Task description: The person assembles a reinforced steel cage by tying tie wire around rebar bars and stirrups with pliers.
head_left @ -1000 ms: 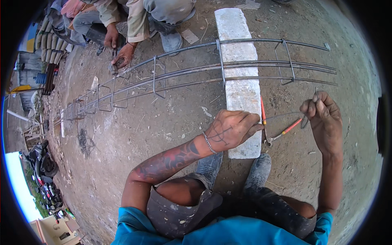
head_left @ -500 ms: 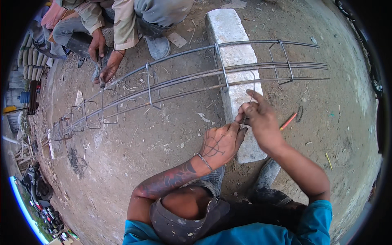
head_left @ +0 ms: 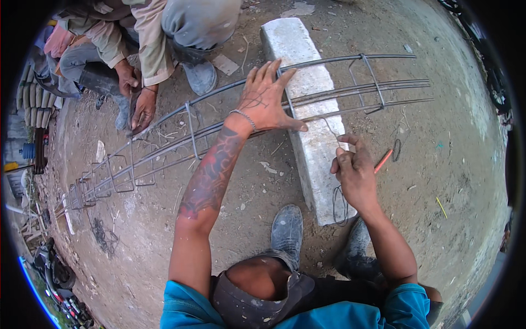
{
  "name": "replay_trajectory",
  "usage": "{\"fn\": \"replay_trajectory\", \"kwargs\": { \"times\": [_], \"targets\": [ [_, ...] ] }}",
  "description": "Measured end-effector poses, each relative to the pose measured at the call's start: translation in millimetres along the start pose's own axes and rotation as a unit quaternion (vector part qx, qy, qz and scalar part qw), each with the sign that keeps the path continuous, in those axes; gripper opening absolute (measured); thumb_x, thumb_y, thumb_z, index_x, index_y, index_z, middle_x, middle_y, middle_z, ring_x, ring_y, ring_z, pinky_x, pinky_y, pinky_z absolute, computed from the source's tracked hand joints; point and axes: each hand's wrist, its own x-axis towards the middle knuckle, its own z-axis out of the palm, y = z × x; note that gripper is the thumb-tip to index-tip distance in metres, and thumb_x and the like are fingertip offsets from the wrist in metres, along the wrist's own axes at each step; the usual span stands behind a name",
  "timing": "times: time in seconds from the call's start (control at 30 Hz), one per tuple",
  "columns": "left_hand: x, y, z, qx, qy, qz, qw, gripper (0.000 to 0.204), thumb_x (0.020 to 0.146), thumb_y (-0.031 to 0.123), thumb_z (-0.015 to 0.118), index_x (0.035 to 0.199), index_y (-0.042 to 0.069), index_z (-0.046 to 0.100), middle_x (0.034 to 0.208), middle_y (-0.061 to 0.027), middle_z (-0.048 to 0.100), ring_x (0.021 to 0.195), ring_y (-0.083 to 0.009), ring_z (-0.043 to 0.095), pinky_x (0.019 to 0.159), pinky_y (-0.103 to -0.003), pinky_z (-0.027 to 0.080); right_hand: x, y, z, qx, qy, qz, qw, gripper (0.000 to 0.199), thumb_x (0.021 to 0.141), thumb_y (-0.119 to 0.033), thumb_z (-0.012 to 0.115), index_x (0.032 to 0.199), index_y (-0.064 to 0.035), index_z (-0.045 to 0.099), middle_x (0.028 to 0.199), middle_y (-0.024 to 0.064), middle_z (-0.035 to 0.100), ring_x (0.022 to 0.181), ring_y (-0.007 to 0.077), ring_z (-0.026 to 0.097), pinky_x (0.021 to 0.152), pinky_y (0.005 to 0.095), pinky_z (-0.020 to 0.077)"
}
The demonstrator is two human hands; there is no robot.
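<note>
A steel rebar cage (head_left: 339, 57), long bars with square stirrups, lies across a whitish concrete block (head_left: 315, 159). My left hand (head_left: 262, 101) is spread open over the cage, beside the stirrup at the block and touching the bars; its palm side is hidden. Thumb and finger of my right hand (head_left: 356, 172) pinch a thin wire (head_left: 330, 129) whose far end reaches toward the nearest bar. Below that hand, a loop of thin wire (head_left: 340, 205) shows against the block's near end.
At the far left a co-worker's hands (head_left: 143, 107) hold a tool at the cage. On the dirt ground right of the block lie a red stick-like object (head_left: 383, 160) and a wire loop (head_left: 396, 149). Tangled wire (head_left: 104, 236) lies at left. My boot (head_left: 287, 227) stands near the block.
My left hand has left the wire beside my right hand, moved up and away, and spread over the cage. My right hand has come slightly nearer, still pinching the wire.
</note>
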Motion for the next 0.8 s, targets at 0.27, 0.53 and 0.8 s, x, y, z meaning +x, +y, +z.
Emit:
{"fn": "replay_trajectory", "kwargs": {
  "times": [0.27,0.53,0.8],
  "targets": [
    [-7,-16,3,0.011,-0.023,0.019,1.000,0.118,0.045,0.066,0.077,0.138,0.008,0.036,0.142,-0.0210,0.029,0.134,-0.0376,0.027,0.114,-0.049,0.017,-2,-5,-1,-0.127,-0.022,-0.049,0.990,0.022,0.092,-0.009,0.046,0.109,0.0046,0.052,0.056,0.0079,0.057,0.050,0.0133,0.054,0.050,0.0294,0.0422],
    [-14,-19,-1,0.016,-0.020,0.011,1.000,0.116,0.044,0.068,0.075,0.137,0.008,0.039,0.141,-0.0227,0.029,0.134,-0.0376,0.027,0.114,-0.050,0.015,9,-30,11,-0.158,-0.109,-0.003,0.981,0.022,0.087,-0.007,0.044,0.096,0.0079,0.057,0.056,0.0165,0.059,0.055,0.0246,0.064,0.057,0.0370,0.0495],
    [-19,-14,-19,-0.074,0.022,0.037,0.996,0.048,0.071,0.030,0.069,0.116,0.017,0.062,0.143,-0.0162,0.032,0.137,-0.0362,0.021,0.112,-0.051,0.018,33,-31,4,-0.179,-0.216,-0.009,0.960,0.022,0.086,-0.007,0.044,0.090,0.0106,0.057,0.058,0.0167,0.060,0.052,0.0233,0.065,0.056,0.0348,0.0506]
  ]
}}
